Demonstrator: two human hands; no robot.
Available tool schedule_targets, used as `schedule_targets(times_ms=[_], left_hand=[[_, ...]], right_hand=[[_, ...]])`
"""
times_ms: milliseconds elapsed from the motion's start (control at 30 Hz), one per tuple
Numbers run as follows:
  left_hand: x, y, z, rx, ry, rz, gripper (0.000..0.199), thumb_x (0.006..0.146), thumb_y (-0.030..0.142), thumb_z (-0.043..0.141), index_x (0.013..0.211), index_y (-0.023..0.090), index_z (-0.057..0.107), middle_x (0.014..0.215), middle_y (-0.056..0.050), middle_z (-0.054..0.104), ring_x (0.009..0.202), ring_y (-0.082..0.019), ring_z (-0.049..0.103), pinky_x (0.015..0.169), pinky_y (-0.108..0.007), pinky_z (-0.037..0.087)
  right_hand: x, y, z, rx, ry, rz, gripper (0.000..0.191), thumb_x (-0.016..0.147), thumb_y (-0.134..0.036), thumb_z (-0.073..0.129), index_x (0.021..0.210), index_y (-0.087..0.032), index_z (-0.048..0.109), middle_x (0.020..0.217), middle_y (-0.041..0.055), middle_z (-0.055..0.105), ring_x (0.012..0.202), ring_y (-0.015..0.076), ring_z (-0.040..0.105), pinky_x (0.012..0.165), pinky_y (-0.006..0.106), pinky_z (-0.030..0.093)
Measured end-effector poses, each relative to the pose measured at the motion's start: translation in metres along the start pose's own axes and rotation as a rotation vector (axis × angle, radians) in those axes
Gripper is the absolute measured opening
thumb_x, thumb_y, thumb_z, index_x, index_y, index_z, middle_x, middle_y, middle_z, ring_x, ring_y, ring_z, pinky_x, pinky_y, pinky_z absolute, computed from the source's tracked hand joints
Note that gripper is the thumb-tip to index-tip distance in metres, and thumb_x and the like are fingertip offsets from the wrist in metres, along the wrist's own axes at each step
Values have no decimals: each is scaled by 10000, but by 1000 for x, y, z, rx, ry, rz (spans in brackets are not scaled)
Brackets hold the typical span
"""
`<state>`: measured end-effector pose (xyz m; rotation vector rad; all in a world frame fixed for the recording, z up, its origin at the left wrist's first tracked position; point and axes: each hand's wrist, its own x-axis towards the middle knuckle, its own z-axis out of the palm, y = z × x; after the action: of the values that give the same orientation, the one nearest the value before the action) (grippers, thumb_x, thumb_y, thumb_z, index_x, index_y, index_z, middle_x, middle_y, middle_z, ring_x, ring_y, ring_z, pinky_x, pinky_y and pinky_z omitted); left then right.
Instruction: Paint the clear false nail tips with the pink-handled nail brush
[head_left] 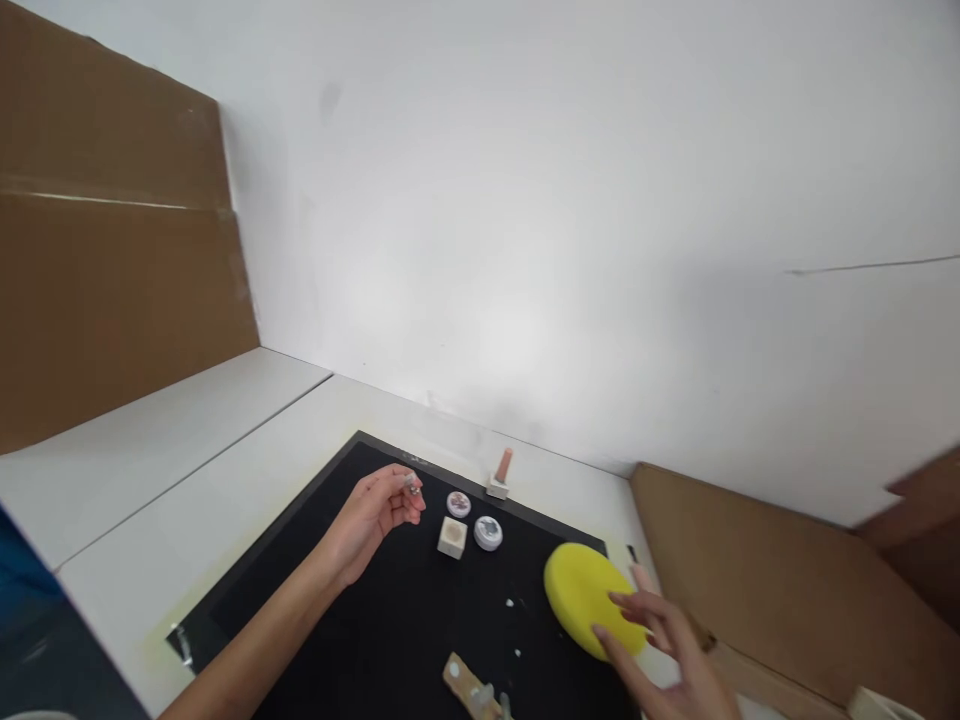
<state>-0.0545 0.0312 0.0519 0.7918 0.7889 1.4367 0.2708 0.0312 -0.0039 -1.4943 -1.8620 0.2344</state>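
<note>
My left hand (pixel 386 503) is above the black mat (pixel 397 610), left of two small round tins (pixel 458 503) (pixel 487 533) and a pale cube (pixel 452 537). Its thumb and index finger pinch a small shiny piece (pixel 412 486). At the right, my right hand (pixel 649 640) has its fingers spread over a yellow round sponge-like pad (pixel 585 595); whether the fingertips touch it is hard to tell. A tan strip (pixel 469 684) with small pale pieces on it lies at the mat's lower middle.
A small bottle with a pinkish cap (pixel 502 474) stands at the mat's back edge. Tiny white bits (pixel 517 653) lie on the mat. Cardboard (pixel 120 240) rises at the left, with more cardboard (pixel 787 590) at the right. Behind is a white wall (pixel 510 200).
</note>
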Motion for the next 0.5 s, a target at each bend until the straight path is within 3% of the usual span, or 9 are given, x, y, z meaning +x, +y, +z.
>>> schedule_targets(times_ms=[167, 267, 367, 500], left_hand=[[-5, -5, 14, 23, -102, -116, 132, 777, 260, 624, 742, 134, 603, 672, -19, 612, 621, -113, 546, 648, -234, 446], [-6, -5, 22, 44, -149, -166, 127, 789, 253, 610, 743, 135, 608, 672, -17, 610, 627, -111, 542, 658, -234, 440], [-7, -5, 30, 67, -203, -192, 141, 808, 259, 592, 738, 138, 614, 665, -12, 600, 630, -110, 536, 660, -235, 431], [-7, -4, 41, 104, -259, -206, 172, 818, 282, 576, 727, 142, 617, 652, -11, 591, 623, -112, 519, 636, -234, 408]], right_hand=[[-9, -14, 10, -195, -105, -130, 405, 722, -364, 655, 1078, -231, 515, 1128, 111, 675, 1031, 306, 648, 833, 440, 529], [-11, -11, 17, -353, -56, -137, 465, 714, -347, 651, 1142, -251, 497, 1144, 98, 656, 1085, 350, 605, 849, 534, 483], [-8, -8, 20, -411, -20, -128, 539, 733, -323, 613, 1237, -247, 440, 1076, 87, 669, 1083, 368, 589, 812, 538, 484], [-2, -8, 16, -404, -18, -175, 559, 708, -200, 576, 1250, -222, 442, 1002, 61, 687, 964, 312, 626, 768, 445, 524]])
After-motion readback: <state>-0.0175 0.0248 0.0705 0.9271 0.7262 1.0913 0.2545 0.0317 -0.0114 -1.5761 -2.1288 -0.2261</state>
